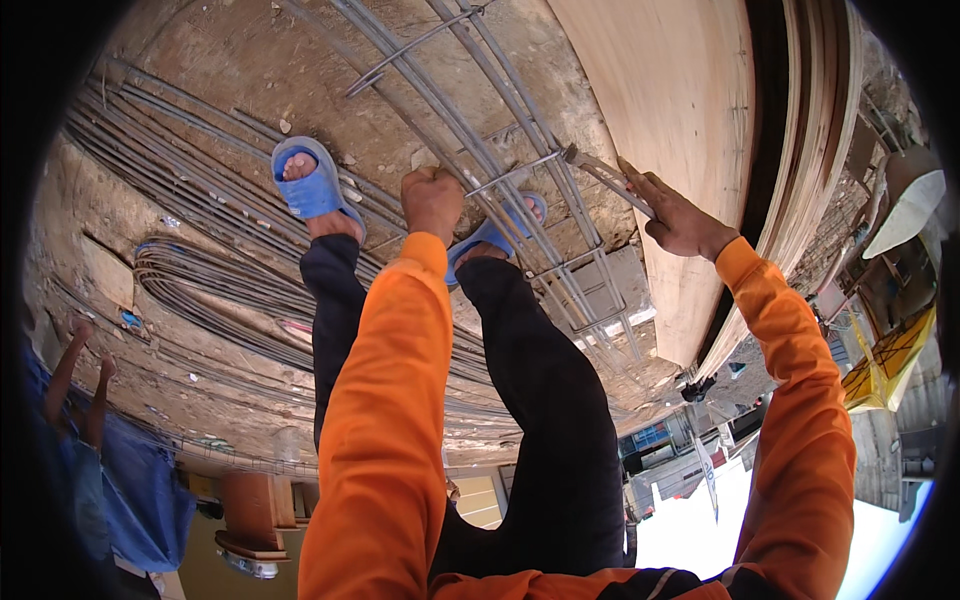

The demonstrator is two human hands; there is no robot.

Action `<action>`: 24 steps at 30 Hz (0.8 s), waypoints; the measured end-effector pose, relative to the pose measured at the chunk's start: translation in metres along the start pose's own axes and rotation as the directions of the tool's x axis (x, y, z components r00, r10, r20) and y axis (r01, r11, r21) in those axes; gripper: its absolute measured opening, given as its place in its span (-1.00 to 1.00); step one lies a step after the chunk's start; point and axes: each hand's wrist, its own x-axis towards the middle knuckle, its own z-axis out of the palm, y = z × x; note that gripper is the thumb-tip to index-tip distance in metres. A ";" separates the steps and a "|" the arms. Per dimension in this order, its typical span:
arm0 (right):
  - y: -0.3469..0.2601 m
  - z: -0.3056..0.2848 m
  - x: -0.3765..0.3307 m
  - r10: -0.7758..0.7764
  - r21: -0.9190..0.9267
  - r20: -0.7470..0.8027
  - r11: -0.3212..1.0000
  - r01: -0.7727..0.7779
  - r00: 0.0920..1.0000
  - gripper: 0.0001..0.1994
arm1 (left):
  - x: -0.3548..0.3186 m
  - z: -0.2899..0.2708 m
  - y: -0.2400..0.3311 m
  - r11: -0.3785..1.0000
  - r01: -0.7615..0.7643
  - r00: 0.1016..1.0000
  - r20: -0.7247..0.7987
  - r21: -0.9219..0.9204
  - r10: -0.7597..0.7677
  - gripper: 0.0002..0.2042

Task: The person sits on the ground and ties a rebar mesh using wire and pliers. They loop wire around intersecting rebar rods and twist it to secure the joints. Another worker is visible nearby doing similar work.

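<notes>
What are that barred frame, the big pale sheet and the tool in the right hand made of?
The barred frame looks like steel, dull grey, judging by its slim, straight bars. The pale sheet seems wooden, perhaps plywood, unpainted: faint grain shows. The tool in the right hand appears to be worn metal, from its slim, dull handles.

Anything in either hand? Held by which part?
Right hand holds a pincer-like metal tool by its handle end, head toward the rebar cage. Left hand is closed beside the cage; whether it grips anything can't be told.

Grey rebar cage point(437, 100) lies slanted; metal pincers point(612, 187) tilt toward 1 crossbar point(530, 168).
</notes>
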 end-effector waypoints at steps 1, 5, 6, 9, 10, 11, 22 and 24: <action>0.002 0.008 -0.003 0.018 0.020 -0.027 1.000 -0.017 0.999 -0.04 | -0.001 0.001 0.002 1.000 -0.006 1.000 0.006 -0.030 0.007 -0.74; 0.003 0.024 -0.001 0.054 0.061 -0.070 0.997 -0.050 0.996 -0.10 | -0.003 -0.002 0.003 0.996 0.009 1.000 0.015 -0.094 -0.007 -0.75; 0.009 0.024 -0.001 0.008 0.053 -0.093 0.999 -0.003 0.996 -0.11 | -0.001 -0.002 0.003 0.995 0.018 1.000 0.019 -0.100 -0.016 -0.75; 0.001 0.014 -0.006 0.056 0.076 -0.077 0.996 -0.050 0.996 -0.16 | 0.001 -0.004 0.005 0.994 0.046 0.997 0.068 -0.104 -0.039 -0.75; 0.004 0.017 -0.008 0.063 0.039 -0.101 0.997 -0.060 0.993 -0.17 | -0.001 -0.004 0.005 0.993 0.039 0.997 0.065 -0.114 -0.032 -0.75; 0.008 0.018 -0.013 0.072 0.000 -0.127 0.997 -0.073 0.989 -0.17 | -0.006 -0.006 0.009 0.992 0.031 0.998 0.064 -0.126 -0.023 -0.75; -0.021 0.074 -0.009 0.111 -0.025 -0.487 0.990 -0.140 0.866 -0.11 | 0.005 -0.005 0.000 0.988 0.073 0.997 0.026 -0.136 -0.070 -0.82; -0.012 0.089 -0.010 0.134 0.060 -0.463 0.991 -0.120 0.876 -0.09 | 0.009 0.000 -0.002 0.988 0.105 0.991 -0.068 -0.117 -0.113 -0.83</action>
